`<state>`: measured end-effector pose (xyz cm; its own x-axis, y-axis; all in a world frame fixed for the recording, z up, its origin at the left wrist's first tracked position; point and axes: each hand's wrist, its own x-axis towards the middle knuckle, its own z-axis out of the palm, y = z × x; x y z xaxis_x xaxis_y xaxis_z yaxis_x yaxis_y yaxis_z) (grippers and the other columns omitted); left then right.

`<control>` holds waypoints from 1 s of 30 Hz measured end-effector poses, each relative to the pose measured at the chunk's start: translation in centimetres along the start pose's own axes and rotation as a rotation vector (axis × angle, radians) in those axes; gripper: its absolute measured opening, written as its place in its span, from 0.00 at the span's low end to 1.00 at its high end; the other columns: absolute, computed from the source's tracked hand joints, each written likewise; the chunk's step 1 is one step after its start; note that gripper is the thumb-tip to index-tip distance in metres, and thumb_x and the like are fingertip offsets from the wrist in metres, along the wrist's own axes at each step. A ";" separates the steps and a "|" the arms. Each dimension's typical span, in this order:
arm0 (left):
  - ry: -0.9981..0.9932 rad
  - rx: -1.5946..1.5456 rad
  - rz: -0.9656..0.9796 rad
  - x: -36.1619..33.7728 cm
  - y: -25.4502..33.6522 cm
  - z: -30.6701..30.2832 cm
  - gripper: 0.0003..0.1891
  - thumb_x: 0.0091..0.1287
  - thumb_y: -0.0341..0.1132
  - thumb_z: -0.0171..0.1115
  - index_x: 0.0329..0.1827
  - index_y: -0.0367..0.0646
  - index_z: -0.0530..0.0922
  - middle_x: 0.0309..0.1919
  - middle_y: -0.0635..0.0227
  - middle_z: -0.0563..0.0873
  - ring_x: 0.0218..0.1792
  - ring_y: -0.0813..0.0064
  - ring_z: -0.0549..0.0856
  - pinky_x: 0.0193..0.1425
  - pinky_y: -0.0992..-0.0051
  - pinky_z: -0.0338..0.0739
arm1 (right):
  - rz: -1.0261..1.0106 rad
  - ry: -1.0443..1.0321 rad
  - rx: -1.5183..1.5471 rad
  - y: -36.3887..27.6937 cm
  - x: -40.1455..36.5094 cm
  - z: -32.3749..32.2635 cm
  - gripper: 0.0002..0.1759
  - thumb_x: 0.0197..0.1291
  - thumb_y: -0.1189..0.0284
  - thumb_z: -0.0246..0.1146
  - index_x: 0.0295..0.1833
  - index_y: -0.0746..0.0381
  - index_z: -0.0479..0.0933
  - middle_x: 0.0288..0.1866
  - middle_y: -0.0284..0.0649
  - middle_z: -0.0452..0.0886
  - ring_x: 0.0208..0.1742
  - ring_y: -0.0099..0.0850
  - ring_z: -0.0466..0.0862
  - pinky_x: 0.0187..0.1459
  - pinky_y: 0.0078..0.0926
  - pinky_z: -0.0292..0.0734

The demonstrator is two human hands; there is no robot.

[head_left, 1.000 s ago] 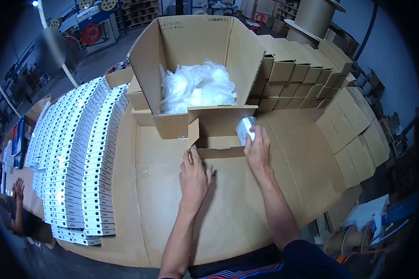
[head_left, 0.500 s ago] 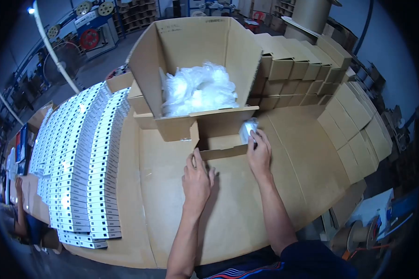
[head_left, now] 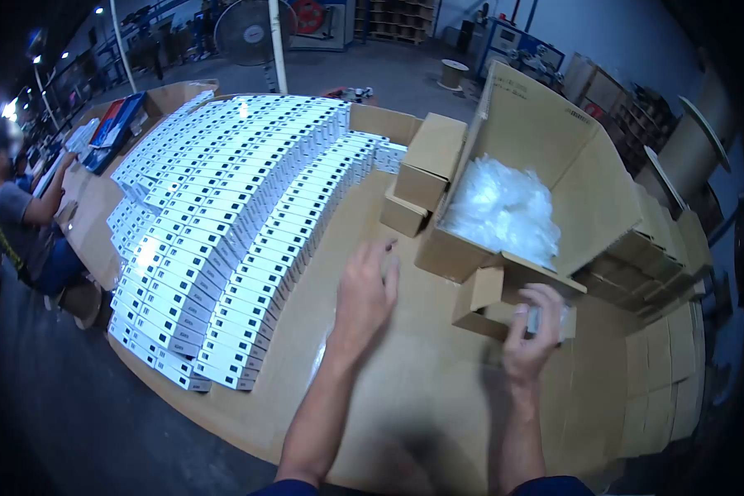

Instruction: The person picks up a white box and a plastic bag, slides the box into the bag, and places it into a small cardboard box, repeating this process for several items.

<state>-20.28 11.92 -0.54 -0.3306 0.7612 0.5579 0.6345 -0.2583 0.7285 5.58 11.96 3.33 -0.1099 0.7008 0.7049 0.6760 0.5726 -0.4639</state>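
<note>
My left hand (head_left: pixel 368 285) is raised over the cardboard-covered table, its fingers apart and nothing in them. It is between the rows of white boxes (head_left: pixel 248 207) and a small open carton (head_left: pixel 475 310). At the right end of that carton is my right hand (head_left: pixel 533 331), its fingers curved at a small clear-wrapped item (head_left: pixel 546 320); whether they grip it cannot be made out. Behind the small carton stands a large open carton (head_left: pixel 583 157) holding crumpled clear plastic bags (head_left: pixel 504 211).
Two closed brown boxes (head_left: pixel 430 157) stand left of the large carton. Stacked brown cartons (head_left: pixel 661 372) line the right side. At the far left a person (head_left: pixel 33 215) sits by another table (head_left: pixel 91 219). A fan (head_left: pixel 254 33) stands behind.
The view has swung left. My left hand has left the small carton's edge and moved toward the white boxes. My right hand remains at the carton's right end.
</note>
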 end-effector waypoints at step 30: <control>0.203 0.116 0.315 20.1 -12.7 3.7 0.16 0.57 0.20 0.69 0.50 0.37 0.81 0.47 0.52 0.82 0.49 0.47 0.82 0.58 0.57 0.78 | -0.335 -0.459 -0.159 -4.8 14.5 20.8 0.44 0.64 0.73 0.64 0.83 0.68 0.54 0.80 0.74 0.57 0.81 0.70 0.58 0.79 0.67 0.56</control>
<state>-32.42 32.71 -0.01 -0.2308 0.5193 0.8228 0.7980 -0.3828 0.4654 -14.40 28.24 4.56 -0.6166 0.6256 0.4780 0.6472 0.7485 -0.1446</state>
